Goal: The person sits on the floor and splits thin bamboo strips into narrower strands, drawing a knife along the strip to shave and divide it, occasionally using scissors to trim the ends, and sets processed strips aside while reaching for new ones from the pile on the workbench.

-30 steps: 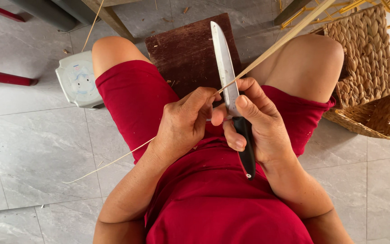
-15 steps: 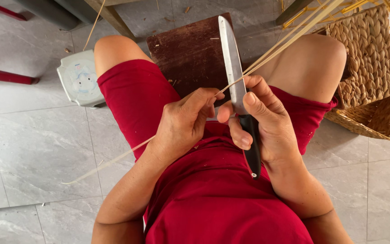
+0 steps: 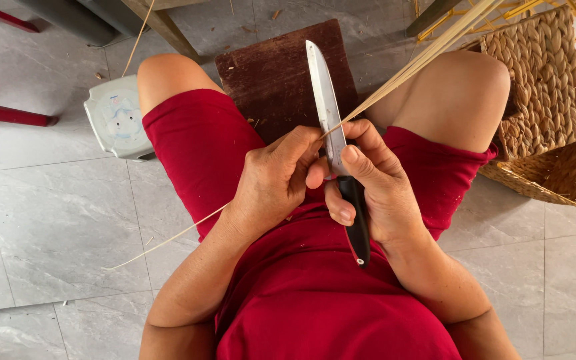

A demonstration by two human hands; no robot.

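- Knife (image 3: 328,113): long steel blade with a black handle, gripped in the right hand (image 3: 375,193). The tip points toward 12 o'clock over the dark wooden board (image 3: 268,73); the handle end points toward 6 o'clock over the lap.
- Right hand: fingers closed around the handle just below the blade, thumb laid along the blade side.
- Left hand (image 3: 271,183): fingers curled, thumb and forefinger pinching the bamboo strip (image 3: 408,70) right against the blade.
- Bamboo strip: thin and pale. It crosses the blade at the pinch point and runs out toward 2 o'clock past the right knee. A finer sliver (image 3: 168,241) trails from under the left hand toward 8 o'clock, its end above the tiled floor (image 3: 48,220).
- Change: against the frames from a second and half a second ago, the blade tip has swung slightly, now leaning a little to 11 o'clock. The trailing sliver at 8 o'clock sits in nearly the same place. Both hands keep the same grip.
- Judgement: the small shift suggests slow, controlled shaving of the strip along the edge, with little length drawn through.
- Surroundings: woven basket (image 3: 548,100) at 2 o'clock beside the right knee; a white plastic stool (image 3: 115,120) at 10 o'clock beside the left knee; red shorts (image 3: 301,300) covering the lap.
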